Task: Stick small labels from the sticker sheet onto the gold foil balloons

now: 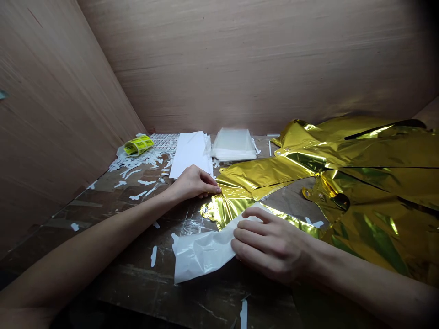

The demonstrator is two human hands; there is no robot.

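Note:
My left hand pinches the edge of a shiny gold foil sheet between thumb and fingertips. The foil is flat and creased, with a crumpled end just below that hand. My right hand lies palm down, its fingers curled over a glossy white film; its thumb is hidden. This film stretches left from under the right hand, overlapping the foil's lower edge. To the right, the gold foil runs on into a larger spread of foil pieces.
Along the back lie a stack of white paper and a stack of clear plastic sleeves. A yellow-printed roll sits at the back left among white paper scraps. Wooden panels enclose the table at the back and left.

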